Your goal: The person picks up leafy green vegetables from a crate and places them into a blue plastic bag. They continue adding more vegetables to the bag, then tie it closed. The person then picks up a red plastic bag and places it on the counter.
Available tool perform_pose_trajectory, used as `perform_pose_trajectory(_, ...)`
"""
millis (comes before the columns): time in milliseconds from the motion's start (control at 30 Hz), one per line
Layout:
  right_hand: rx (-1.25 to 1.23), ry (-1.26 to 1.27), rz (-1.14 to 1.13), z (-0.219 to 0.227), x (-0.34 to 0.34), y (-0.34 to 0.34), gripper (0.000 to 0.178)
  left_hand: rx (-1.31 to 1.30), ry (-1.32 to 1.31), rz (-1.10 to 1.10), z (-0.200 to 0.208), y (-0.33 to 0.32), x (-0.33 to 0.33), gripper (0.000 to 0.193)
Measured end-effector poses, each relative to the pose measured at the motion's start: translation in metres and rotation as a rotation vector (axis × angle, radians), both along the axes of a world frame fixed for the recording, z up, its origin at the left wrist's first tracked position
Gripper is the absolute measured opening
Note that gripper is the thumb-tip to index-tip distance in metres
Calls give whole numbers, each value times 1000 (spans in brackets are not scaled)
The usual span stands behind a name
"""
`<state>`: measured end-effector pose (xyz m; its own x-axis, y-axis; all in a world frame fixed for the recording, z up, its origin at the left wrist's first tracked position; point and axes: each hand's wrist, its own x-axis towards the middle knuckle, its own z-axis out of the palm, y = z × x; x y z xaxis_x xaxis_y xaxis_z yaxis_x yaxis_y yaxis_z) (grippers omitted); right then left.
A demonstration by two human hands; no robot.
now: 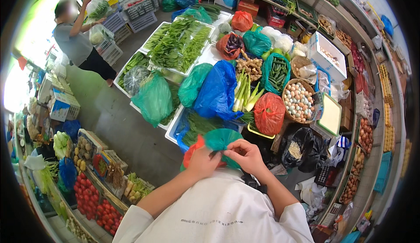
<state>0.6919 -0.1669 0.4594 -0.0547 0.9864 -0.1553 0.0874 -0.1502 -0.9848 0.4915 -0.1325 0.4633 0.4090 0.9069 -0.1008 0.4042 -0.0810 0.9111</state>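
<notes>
Close to my chest, both my hands pinch the gathered top of a green plastic bag (222, 137). My left hand (203, 160) is closed on its left side, and my right hand (246, 154) grips the right side with bent fingers. Red plastic (192, 150) shows beside my left hand; whether it is a separate bag, I cannot tell. What the green bag contains is hidden. Just beyond my hands is a white foam box (172, 131) with leafy greens (197, 127) in blue lining. A blue plastic bag (216, 90) and a red bag (268, 114) stand past it.
A basket of eggs (299, 101), ginger (249, 67) and a tray of greens (178, 46) crowd the display ahead. Black bags (297, 149) lie at right, tomatoes (87, 195) at lower left. Another person (78, 37) holds up clear bags at far left, beside the aisle floor (103, 120).
</notes>
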Motion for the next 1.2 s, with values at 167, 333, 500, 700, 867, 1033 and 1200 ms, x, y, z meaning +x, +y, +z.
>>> perform_pose_trajectory(167,136,-203,75,7,3,2,12,-74,24,-6,-10,0,-5,20)
perform_pose_trajectory(333,-564,670,-125,-9,17,-3,19,104,-40,-78,4,1,3,19)
perform_pose_trajectory(500,-272,408,-42,5,5,7,12,25,-12,-17,10,6,1,22)
perform_pose_trajectory(700,201,-148,52,14,0,13,12,23,37,-2,0,7,-4,24)
perform_pose_trajectory(867,-406,186,99,-2,27,15,18,42,6,-16,-6,6,-4,21)
perform_pose_trajectory(1033,-226,99,-8,2,17,18,13,36,51,-95,-9,9,-2,21)
perform_pose_trajectory(1200,12,-328,55,23,13,20,16,80,88,-48,-8,8,-4,20)
